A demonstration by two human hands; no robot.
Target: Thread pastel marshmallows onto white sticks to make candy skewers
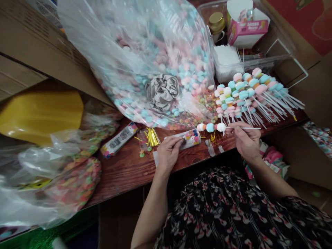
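Note:
My right hand (pixel 247 141) pinches the white stick of a marshmallow skewer (pixel 210 127), which lies level with its pale blue, white and pink pieces pointing left. At the table's front edge, my left hand (pixel 168 152) is closed with fingertips pressed on a clear printed plastic bag (pixel 192 137). The skewer's tip is just above the bag's printed end; whether they touch I cannot tell. Gold twist ties (pixel 152 137) lie left of the bag, beside a stack of printed bags (pixel 119 140). Several finished skewers (pixel 243 93) are piled behind my right hand.
A huge clear sack of marshmallows (pixel 145 45) fills the back of the table (pixel 121 173), a crumpled grey cloth (pixel 163 91) on it. Bags of ring candies (pixel 75 180) lie left. A clear bin (pixel 280 57) with sticks and a pink box stands back right.

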